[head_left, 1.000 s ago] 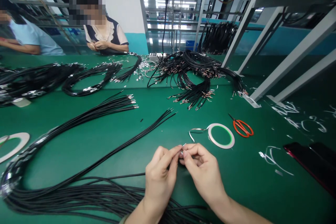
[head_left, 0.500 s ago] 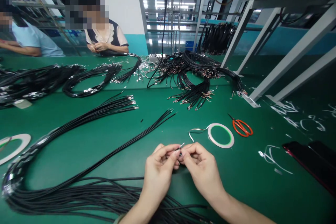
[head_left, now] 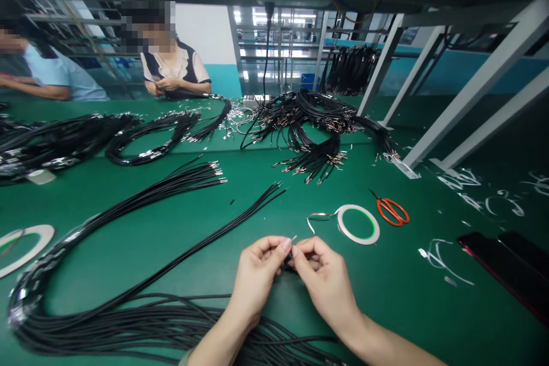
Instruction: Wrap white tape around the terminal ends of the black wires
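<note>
My left hand and my right hand meet low in the middle of the view, fingertips pinched together. Between them is a small metal terminal on the end of a thin black wire, mostly hidden by my fingers. A long bundle of black wires runs beneath my wrists. Nearest my right hand lies a ring-shaped roll of foil tape, with a loose silver strip curling off to its left. Orange-handled scissors rest beyond it.
The green work mat carries several wire bundles with metal ends, silver scraps and a dark phone at right. White metal frame legs stand at upper right. Two co-workers sit across the bench, hands raised.
My hands have drawn slightly closer and less of the metal terminal shows between my fingers. The whole scene has shifted slightly in view as my head moved.
</note>
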Motion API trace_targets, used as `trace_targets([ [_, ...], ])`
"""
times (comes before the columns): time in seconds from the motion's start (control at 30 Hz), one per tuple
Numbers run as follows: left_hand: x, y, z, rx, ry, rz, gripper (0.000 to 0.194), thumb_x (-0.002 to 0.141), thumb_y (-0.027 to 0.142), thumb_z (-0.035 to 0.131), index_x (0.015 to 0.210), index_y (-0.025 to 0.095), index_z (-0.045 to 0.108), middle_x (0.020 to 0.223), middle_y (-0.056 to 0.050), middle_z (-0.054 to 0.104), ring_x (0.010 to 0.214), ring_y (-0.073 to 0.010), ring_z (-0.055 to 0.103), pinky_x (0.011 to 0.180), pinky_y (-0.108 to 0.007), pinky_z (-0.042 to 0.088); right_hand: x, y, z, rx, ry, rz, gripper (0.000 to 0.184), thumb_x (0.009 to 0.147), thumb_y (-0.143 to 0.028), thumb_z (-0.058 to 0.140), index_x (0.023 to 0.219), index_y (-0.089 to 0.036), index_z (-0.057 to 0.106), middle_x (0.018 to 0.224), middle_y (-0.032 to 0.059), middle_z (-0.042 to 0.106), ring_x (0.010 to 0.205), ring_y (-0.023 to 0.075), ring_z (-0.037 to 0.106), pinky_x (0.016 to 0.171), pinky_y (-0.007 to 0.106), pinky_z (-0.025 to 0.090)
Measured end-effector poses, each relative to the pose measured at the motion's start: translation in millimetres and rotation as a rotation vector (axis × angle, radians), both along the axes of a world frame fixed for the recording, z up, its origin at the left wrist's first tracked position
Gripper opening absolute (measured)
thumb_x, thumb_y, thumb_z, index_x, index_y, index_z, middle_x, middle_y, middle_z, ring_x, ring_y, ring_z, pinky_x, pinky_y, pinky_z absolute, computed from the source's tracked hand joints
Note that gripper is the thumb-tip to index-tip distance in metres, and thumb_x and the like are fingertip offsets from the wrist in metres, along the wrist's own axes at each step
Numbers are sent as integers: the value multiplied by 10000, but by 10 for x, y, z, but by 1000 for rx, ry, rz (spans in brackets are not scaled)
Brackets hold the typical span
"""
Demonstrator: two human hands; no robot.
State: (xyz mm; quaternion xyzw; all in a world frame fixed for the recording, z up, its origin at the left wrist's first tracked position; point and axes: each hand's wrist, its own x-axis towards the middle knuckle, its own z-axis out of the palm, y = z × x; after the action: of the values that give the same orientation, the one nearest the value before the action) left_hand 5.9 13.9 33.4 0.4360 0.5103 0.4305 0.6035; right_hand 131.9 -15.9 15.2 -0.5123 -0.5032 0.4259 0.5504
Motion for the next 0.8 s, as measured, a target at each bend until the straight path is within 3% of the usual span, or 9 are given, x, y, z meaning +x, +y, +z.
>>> trace_targets([
  [0.3, -21, 42, -176, -60, -100, 17, 282, 691, 392, 743, 765, 128, 678, 558, 49, 527, 477, -58, 351, 483, -179, 265, -54, -11, -40, -71, 33, 22, 202, 861, -346, 593, 809, -157, 638, 712, 46, 702, 641, 178, 672, 594, 262, 528],
  [0.5, -63, 108, -178, -117, -231, -98, 276, 759, 387, 690, 834, 122, 686, 599, 34, 531, 524, -64, 397, 527, -181, 312, -37, 38, -72, -100, 48, 6, 223, 855, -365, 601, 801, -152, 641, 693, 40, 702, 620, 168, 650, 581, 256, 513],
  [0.8, -62, 107, -209, -82, -152, -112, 277, 758, 388, 695, 764, 114, 653, 563, 52, 493, 490, -52, 351, 494, -177, 274, -41, -3, -59, -110, 59, 36, 194, 864, -338, 594, 804, -159, 636, 712, 39, 692, 646, 168, 644, 585, 248, 488],
])
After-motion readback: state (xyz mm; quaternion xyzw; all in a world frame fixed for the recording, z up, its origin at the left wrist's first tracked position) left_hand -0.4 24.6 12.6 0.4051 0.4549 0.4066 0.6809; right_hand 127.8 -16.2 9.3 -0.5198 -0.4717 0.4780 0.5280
